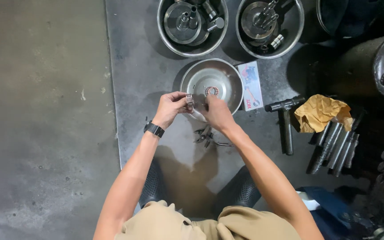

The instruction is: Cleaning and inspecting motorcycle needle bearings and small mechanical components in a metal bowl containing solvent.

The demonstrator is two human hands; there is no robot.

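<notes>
A mechanic's workshop floor: steel bowls of engine parts [192, 24] at twelve o'clock, T-handle wrench [285, 120] and sockets [334, 149] at three, pliers [206, 135] centrally.

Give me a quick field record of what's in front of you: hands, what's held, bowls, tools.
left hand: pinches a small metal bearing at the near rim of the steel bowl
right hand: fingers at the same bearing
in that bowl: one ring-shaped bearing
far bowls: two, holding metal machine parts
under the wrists: pliers on the mat
right side: T-handle wrench, crumpled yellow rag, row of sockets
</notes>
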